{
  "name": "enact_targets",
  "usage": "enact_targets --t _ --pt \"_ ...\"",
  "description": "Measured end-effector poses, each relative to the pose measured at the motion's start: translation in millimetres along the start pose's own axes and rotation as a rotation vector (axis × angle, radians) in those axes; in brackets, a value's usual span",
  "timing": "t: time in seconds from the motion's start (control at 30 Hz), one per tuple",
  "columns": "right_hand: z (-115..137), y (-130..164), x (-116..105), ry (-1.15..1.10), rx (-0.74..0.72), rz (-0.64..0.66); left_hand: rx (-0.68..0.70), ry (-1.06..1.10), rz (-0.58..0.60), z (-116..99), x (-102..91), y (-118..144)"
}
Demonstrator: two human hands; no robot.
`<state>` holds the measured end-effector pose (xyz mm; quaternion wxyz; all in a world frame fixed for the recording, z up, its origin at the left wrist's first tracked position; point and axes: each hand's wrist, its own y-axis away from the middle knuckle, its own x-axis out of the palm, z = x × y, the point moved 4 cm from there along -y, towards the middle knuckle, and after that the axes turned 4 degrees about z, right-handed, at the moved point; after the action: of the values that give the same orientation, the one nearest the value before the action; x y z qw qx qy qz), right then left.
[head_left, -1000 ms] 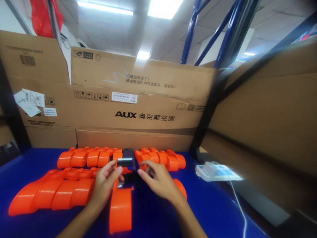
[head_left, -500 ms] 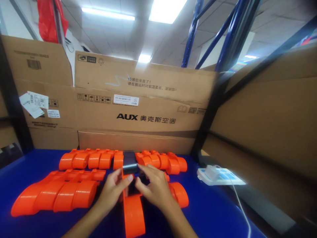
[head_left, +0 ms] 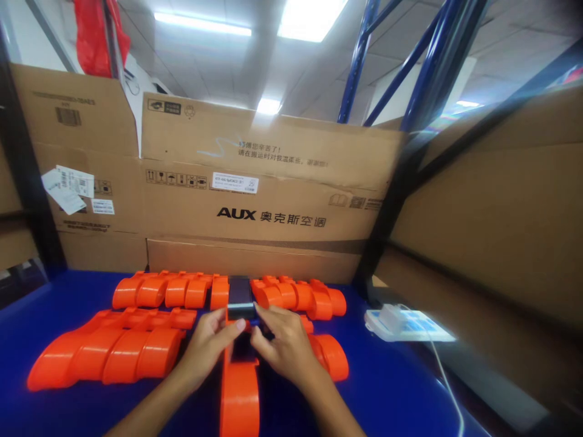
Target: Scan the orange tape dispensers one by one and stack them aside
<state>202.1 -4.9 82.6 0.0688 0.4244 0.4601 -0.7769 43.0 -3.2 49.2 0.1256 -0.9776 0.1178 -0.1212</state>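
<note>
Both hands are on an orange tape dispenser [head_left: 240,397], which is upright and end-on to me, its rounded orange part toward me. At its far end is a black plate [head_left: 240,291] with a serrated edge along its front. My left hand [head_left: 210,340] grips the left side, its thumb lying across just below the serrated edge. From the right, my right hand [head_left: 285,343] has its bent forefinger at the corner of the black plate and its thumb lower down. Some dark blue shows between those fingers; what it is I cannot make out.
Rows of similar orange dispensers lie on the blue tabletop [head_left: 191,419], at left [head_left: 122,352], back left [head_left: 152,292] and right [head_left: 298,295]. A white power strip [head_left: 423,326] with a plug and cable sits at right. Cardboard [head_left: 182,212] walls the back, beside a dark post [head_left: 387,200].
The dispenser's near end has swung slightly left. Both hands keep nearly the same grip, the right fingers shifting only a little. The whole view has drifted slightly.
</note>
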Motion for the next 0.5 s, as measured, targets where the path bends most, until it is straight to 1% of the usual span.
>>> enact_targets --t 0.1,0.17,0.23,0.3,0.4,0.5 --pt "-1.3 0.7 1.7 0.004 -0.024 -0.024 -0.005 0.001 0.008 6.4 -3.4 -1.7" --pt "-2.1 0.8 1.4 -0.008 -0.028 -0.031 -0.024 0.028 -0.01 12.4 -7.2 -2.8" --pt "-1.7 0.4 0.2 -0.007 -0.031 -0.014 -0.057 0.072 -0.035 17.9 -10.4 -3.7" --pt "-0.2 -0.5 -0.9 0.019 -0.039 0.034 -0.082 0.127 -0.055 20.8 -11.8 -4.3" --pt "2.9 -1.1 -1.3 0.081 -0.065 0.088 -0.078 0.195 -0.089 18.8 -11.7 -4.7" --pt "5.0 -0.1 0.3 0.158 -0.092 0.068 -0.045 0.207 -0.096 14.7 -10.2 -4.7"
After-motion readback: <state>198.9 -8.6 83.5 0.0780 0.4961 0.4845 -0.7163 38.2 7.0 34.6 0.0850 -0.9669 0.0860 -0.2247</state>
